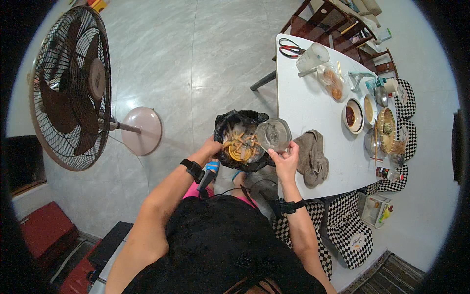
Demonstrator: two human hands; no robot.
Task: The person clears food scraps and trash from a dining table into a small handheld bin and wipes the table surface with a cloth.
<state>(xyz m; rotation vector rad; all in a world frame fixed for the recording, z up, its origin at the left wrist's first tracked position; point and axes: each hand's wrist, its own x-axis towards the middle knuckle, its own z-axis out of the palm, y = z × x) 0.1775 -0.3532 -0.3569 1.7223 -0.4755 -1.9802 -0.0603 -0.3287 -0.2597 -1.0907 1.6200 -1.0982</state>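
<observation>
In front of me is a bin lined with a black plastic bag (229, 119). Inside lie many short orange-brown pieces (239, 139) and a round orange-yellow item (240, 153). My left hand (211, 147) grips the bag's left edge, its fingertips partly hidden by the plastic. A clear round plastic container (274, 135) is tilted over the right side of the bin. My right hand (286, 159) holds its lower rim between thumb and fingers.
The white table (313, 120) at my right bears a grey-brown towel (312, 158), red-handled scissors (291, 48), a sauce bowl (352, 116) and a woven basket (387, 138). Checkered chairs (348, 232) line its edge. A standing fan (73, 88) is at the left.
</observation>
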